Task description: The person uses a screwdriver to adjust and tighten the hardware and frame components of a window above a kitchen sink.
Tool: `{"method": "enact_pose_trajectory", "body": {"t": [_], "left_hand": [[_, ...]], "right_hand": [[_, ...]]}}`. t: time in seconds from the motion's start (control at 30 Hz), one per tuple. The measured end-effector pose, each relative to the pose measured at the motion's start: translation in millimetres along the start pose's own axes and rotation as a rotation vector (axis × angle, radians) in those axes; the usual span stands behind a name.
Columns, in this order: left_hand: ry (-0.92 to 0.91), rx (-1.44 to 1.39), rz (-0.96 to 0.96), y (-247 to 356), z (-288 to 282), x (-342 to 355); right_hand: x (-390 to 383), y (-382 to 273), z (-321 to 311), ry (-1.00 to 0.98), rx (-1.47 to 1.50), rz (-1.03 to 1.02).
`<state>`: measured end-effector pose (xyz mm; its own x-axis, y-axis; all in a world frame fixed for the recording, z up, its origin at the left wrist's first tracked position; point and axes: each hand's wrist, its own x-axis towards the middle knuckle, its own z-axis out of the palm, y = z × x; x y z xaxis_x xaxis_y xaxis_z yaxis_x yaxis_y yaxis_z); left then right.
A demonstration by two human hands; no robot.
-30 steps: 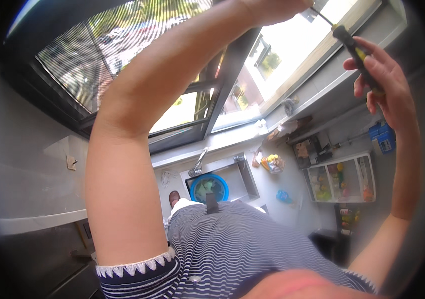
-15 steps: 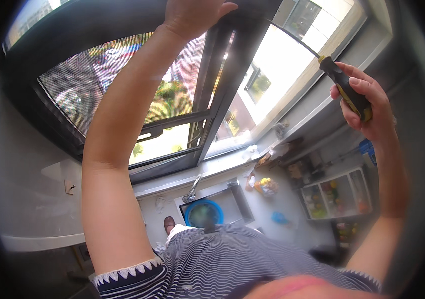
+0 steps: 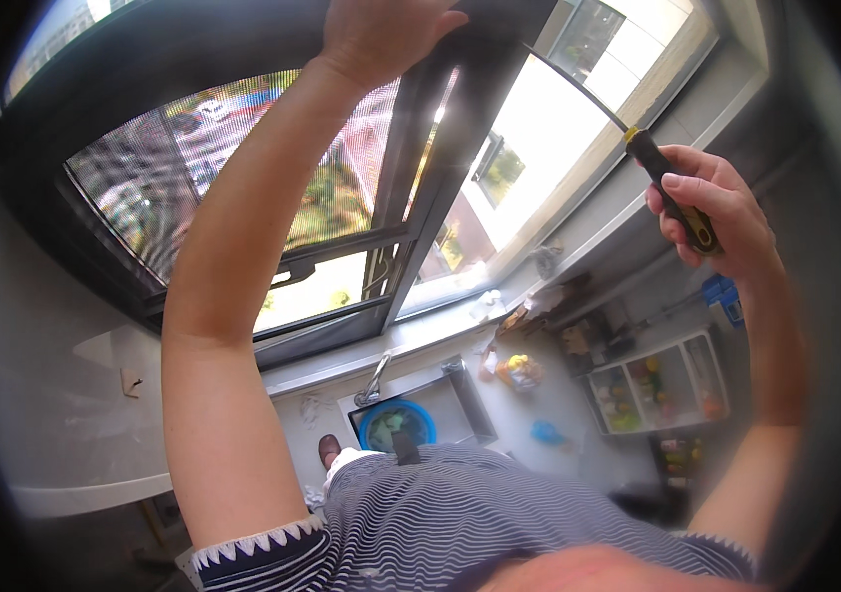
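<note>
My right hand (image 3: 712, 207) is wrapped round the black and yellow handle of a long screwdriver (image 3: 675, 192). Its thin shaft points up and left, the tip lying against or just in front of the dark window frame (image 3: 485, 89); contact there is hard to tell. High up, my left hand (image 3: 381, 39) rests at the same dark frame with its thumb stretched out. The other fingers of that hand run out of the picture at the upper edge. Behind my left forearm is a mesh screen panel (image 3: 342, 187) with a latch handle (image 3: 292, 273) below it.
Below me a blue basin (image 3: 428, 422) holding greenish water or cloth sits in a sink with a chrome faucet (image 3: 373, 380). Right of it are a yellow-orange bag (image 3: 519, 372), a blue bag (image 3: 547, 431) and a white rack (image 3: 682, 424) of produce. One shoe (image 3: 329, 449) stands left of the sink.
My right hand and the screwdriver have moved slightly down and left, with the handle turned a little in the grip. My left hand stays at the frame, and the view has shifted slightly.
</note>
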<state>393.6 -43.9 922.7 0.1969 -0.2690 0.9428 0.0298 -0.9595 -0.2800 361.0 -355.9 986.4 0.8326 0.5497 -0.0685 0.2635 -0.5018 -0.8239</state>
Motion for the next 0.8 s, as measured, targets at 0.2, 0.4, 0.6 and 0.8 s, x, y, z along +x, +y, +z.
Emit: {"method": "enact_pose_trajectory", "body": {"t": [0.2, 0.4, 0.6, 0.8], "left_hand": [[0.165, -0.343, 0.103, 66.2, 9.3, -0.7], [0.189, -0.446, 0.119, 119.4, 25.7, 3.1], [0.233, -0.474, 0.089, 117.0, 24.3, 14.1], [0.033, -0.23, 0.031, 35.9, -2.9, 8.1]], "right_hand": [[0.5, 23.0, 18.0, -0.13, 0.657, -0.014], [-7.5, -1.4, 16.4, -0.049, 0.318, 0.018], [-17.9, 1.1, 22.7, 0.425, -1.509, -0.74], [-18.2, -9.0, -0.4, 0.251, -0.676, -0.56]]}}
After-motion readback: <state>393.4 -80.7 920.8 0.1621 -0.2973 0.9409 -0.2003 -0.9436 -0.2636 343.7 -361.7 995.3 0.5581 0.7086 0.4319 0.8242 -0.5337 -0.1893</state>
